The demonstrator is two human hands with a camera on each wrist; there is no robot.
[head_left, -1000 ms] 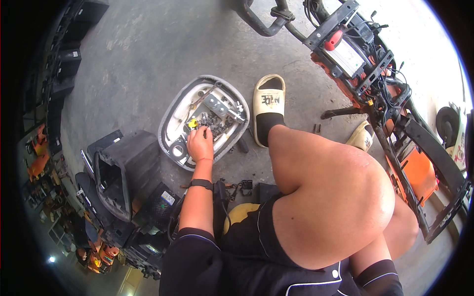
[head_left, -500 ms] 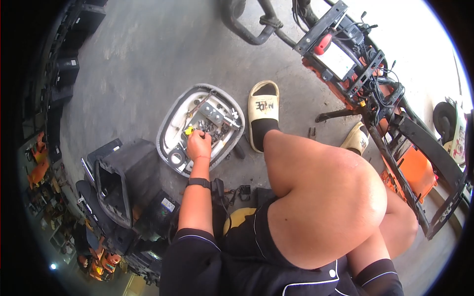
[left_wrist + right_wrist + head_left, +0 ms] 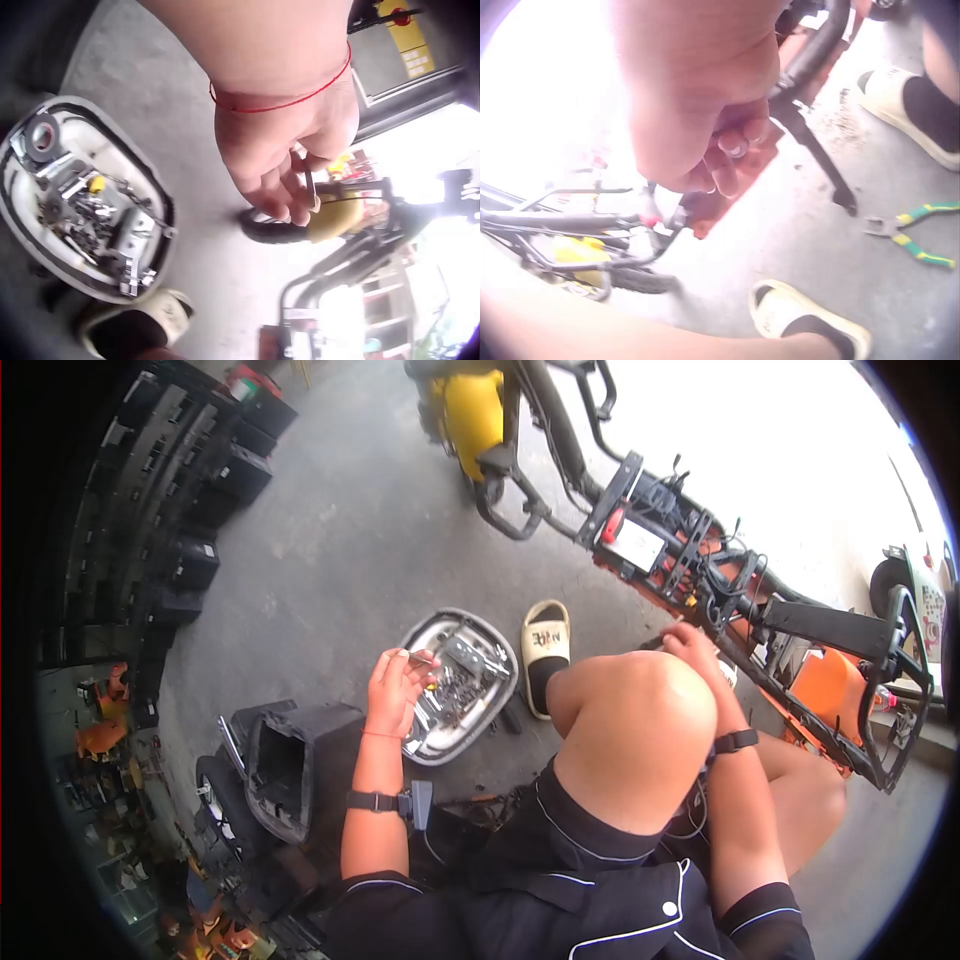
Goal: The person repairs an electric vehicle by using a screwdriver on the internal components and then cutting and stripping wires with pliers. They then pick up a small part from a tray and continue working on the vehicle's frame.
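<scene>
My left hand (image 3: pixel 395 685) is raised over the left side of a grey-rimmed white tray (image 3: pixel 427 753). It pinches a short, thin metal piece (image 3: pixel 310 186) between thumb and fingers; its exact kind cannot be made out. Loose bolts and small metal parts (image 3: pixel 90 217) fill the tray, along with a roll of tape (image 3: pixel 43 137) and a yellow bit (image 3: pixel 97 184). Beside the raised knee, my right hand (image 3: pixel 692 647) hangs near the orange-and-black vehicle frame (image 3: pixel 690 575). Its fingers (image 3: pixel 720 171) are loosely curled, and nothing shows in them.
Pliers with green and yellow handles (image 3: pixel 922 232) lie on the floor near the slippers (image 3: pixel 546 632). A black open bin-like casing (image 3: pixel 330 745) stands left of the tray. Black boxes (image 3: pixel 190 560) line the far left. A yellow vehicle part (image 3: pixel 472 420) is at the top.
My left hand has come up out of the tray with the thin metal piece. The right hand, earlier hidden behind the leg, now shows beside the knee. The head view has shifted, taking in more floor.
</scene>
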